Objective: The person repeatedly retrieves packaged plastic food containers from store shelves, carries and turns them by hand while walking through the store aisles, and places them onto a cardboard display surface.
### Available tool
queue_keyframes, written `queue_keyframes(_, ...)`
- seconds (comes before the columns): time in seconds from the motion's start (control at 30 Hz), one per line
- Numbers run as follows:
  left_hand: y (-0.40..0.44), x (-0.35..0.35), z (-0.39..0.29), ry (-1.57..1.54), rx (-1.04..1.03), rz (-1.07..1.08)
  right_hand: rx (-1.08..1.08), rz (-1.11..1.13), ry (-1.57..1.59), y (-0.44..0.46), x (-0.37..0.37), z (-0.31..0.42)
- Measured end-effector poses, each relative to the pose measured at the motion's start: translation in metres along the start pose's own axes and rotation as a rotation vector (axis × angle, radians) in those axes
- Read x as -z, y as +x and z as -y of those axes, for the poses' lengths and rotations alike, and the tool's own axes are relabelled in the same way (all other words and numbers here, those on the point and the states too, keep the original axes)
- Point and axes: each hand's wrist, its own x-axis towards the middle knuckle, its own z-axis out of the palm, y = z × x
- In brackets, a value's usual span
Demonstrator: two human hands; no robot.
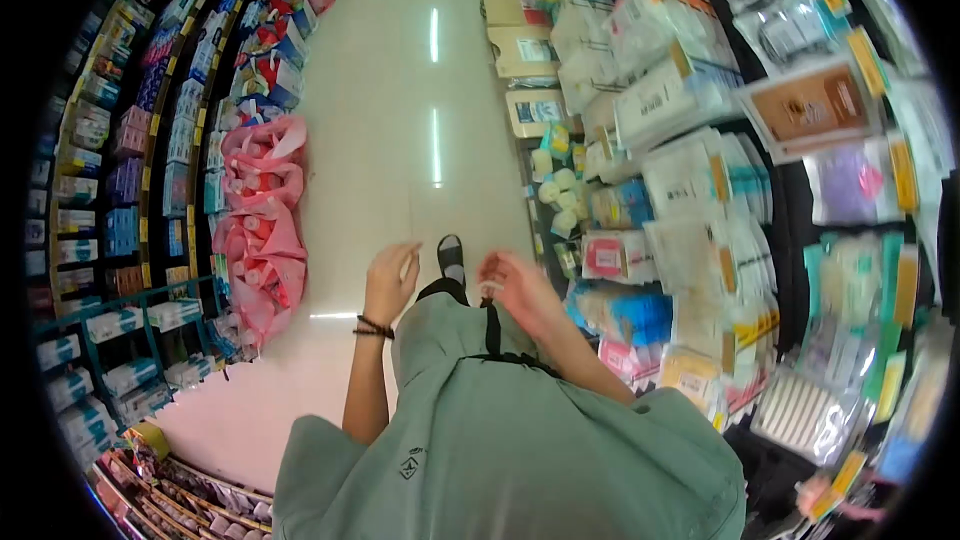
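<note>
The left hand (391, 275) hangs loose in front of the body, its fingers a little bent and let go. Dark bead bracelets (374, 326) go around that wrist. The right hand (519, 285) is loose too, with its fingers curled and not squeezed. A dark sandal (451, 244) is on a foot on the shiny floor (375, 100), between the two hands and near both. The green pants (425, 328) are just below the hands, and a green shirt (540, 450) covers the body.

On the right side, a store rack is full of see-through packets (690, 175). A brown packet (815, 108) hangs high up there, and cardboard boxes (524, 48) sit along the floor side. On the left side, big pink bags (262, 265) stand in a row beside shelves of small boxes (125, 180).
</note>
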Motion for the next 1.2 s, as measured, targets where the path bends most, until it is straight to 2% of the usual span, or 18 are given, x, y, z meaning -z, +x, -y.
queue_keyframes(0.13,0.138,0.034,-0.011,0.011,-0.027,-0.12,0.08,0.004,0.012,0.072,-0.038,0.074)
queue_keyframes(0.27,0.236,0.028,0.002,-0.052,-0.107,-0.16,0.117,-0.046,-0.068,0.151,-0.056,0.121)
queue_keyframes(0.37,0.29,0.013,0.014,-0.025,-0.12,-0.002,0.102,-0.106,-0.144,0.225,-0.055,0.156)
queue_keyframes(0.47,0.35,-0.004,0.054,-0.017,-0.061,0.193,0.014,-0.046,0.048,0.307,-0.053,0.211)
queue_keyframes(0.57,0.404,-0.014,0.115,0.152,0.144,0.447,0.066,-0.006,0.082,0.387,-0.072,0.277)
queue_keyframes(0.67,0.478,0.001,0.144,0.42,0.3,0.787,0.103,0.03,0.096,0.452,-0.104,0.344)
queue_keyframes(0.8,0.569,0.013,0.152,0.215,0.229,0.301,0.053,0.035,0.152,0.528,-0.127,0.411)
queue_keyframes(0.83,0.59,0.015,0.154,0.239,0.275,0.289,0.014,0.049,0.207,0.545,-0.133,0.425)
queue_keyframes(0.93,0.639,0.009,0.19,0.176,0.359,0.34,-0.061,0.053,0.3,0.597,-0.144,0.459)
queue_keyframes(1.03,0.677,-0.003,0.252,0.188,0.377,0.532,-0.061,-0.032,0.251,0.657,-0.147,0.482)
queue_keyframes(1.2,0.786,-0.009,0.331,0.224,0.491,0.595,-0.06,-0.051,0.175,0.769,-0.16,0.535)
